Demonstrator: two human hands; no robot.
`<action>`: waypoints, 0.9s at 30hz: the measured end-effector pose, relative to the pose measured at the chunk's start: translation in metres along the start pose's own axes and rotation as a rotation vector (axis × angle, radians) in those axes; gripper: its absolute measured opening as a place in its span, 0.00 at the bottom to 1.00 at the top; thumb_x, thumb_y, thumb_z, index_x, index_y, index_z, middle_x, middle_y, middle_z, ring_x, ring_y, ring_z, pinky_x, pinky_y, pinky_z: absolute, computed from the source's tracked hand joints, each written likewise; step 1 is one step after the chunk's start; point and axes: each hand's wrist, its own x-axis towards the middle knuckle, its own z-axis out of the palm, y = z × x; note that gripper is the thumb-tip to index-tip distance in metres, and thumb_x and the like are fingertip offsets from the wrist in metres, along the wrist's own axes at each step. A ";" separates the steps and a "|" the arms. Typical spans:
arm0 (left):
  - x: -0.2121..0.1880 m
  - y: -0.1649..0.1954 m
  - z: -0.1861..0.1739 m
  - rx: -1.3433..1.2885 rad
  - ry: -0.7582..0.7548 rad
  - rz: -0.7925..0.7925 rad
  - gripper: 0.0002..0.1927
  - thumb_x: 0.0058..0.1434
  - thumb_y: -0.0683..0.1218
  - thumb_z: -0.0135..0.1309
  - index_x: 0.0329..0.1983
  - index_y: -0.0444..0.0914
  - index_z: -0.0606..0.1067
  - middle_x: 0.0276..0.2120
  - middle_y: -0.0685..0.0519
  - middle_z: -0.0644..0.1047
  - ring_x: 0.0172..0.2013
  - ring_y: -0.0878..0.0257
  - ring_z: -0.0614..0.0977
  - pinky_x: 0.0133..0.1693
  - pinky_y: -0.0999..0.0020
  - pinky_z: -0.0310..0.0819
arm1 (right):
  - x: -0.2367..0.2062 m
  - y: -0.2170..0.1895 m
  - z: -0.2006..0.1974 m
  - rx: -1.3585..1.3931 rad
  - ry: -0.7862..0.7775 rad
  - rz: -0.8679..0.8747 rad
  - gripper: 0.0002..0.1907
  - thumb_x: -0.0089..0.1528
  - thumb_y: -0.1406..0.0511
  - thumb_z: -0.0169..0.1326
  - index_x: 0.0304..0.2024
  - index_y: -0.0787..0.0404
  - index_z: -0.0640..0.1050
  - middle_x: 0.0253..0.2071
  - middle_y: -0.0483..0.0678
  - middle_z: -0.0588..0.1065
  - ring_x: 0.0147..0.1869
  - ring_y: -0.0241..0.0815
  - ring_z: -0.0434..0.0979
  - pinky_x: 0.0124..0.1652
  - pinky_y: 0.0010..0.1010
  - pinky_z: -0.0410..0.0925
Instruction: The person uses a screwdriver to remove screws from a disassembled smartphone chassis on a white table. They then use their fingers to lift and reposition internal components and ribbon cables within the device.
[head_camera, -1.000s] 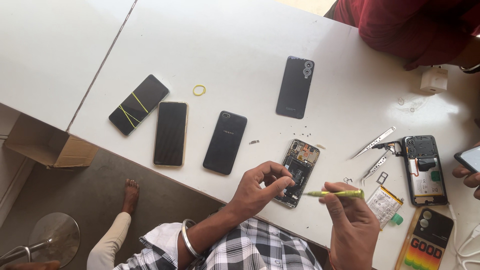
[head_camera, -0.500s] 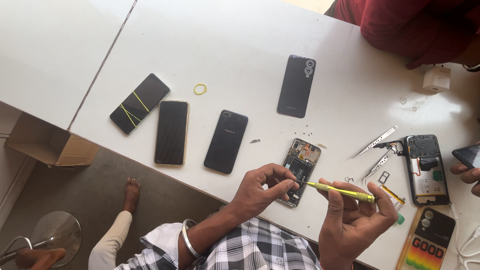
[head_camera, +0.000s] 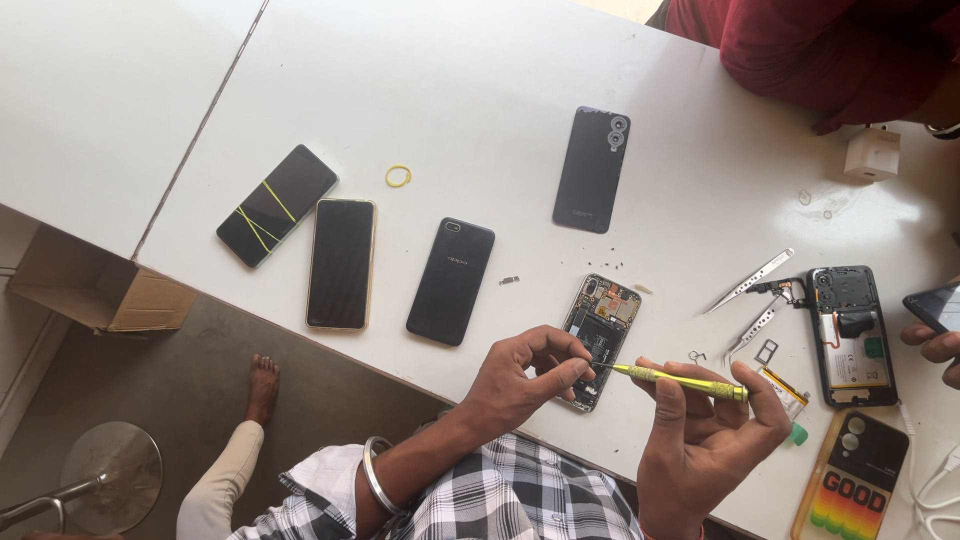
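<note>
Opened phone (head_camera: 601, 330): I see it lying flat near the table's front edge, back cover off, its long axis slightly tilted. Dark boards and a black central block show inside a pale frame; the camera cluster sits at the far end. Its near end is hidden under my fingers. Screwdriver (head_camera: 680, 380): slim, yellow-green handle with a short metal shaft. I hold it almost level, tip on the phone's near right part, handle out to the right.

The left hand (head_camera: 525, 380) covers the opened phone's (head_camera: 600, 325) lower end; at three o'clock, another phone (head_camera: 935, 305) runs off the edge.
</note>
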 end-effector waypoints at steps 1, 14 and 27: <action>0.000 0.000 0.000 -0.008 -0.001 0.000 0.11 0.68 0.45 0.57 0.48 0.33 0.77 0.38 0.50 0.83 0.34 0.70 0.82 0.37 0.75 0.80 | 0.000 0.000 -0.001 -0.002 0.003 0.004 0.26 0.72 0.73 0.50 0.66 0.61 0.53 0.52 0.60 0.73 0.58 0.50 0.81 0.59 0.40 0.77; 0.000 -0.002 0.000 0.034 -0.030 0.006 0.11 0.69 0.45 0.56 0.48 0.33 0.76 0.38 0.49 0.83 0.33 0.71 0.82 0.38 0.75 0.81 | 0.001 -0.001 0.000 0.007 -0.004 0.013 0.27 0.72 0.73 0.51 0.66 0.61 0.53 0.52 0.60 0.74 0.57 0.49 0.81 0.60 0.39 0.78; -0.001 -0.003 -0.001 -0.063 -0.028 -0.018 0.10 0.69 0.44 0.55 0.48 0.33 0.75 0.38 0.49 0.82 0.34 0.70 0.82 0.39 0.73 0.81 | -0.005 0.002 0.003 -0.048 0.018 -0.065 0.27 0.73 0.72 0.51 0.68 0.61 0.52 0.49 0.61 0.74 0.54 0.48 0.81 0.59 0.37 0.78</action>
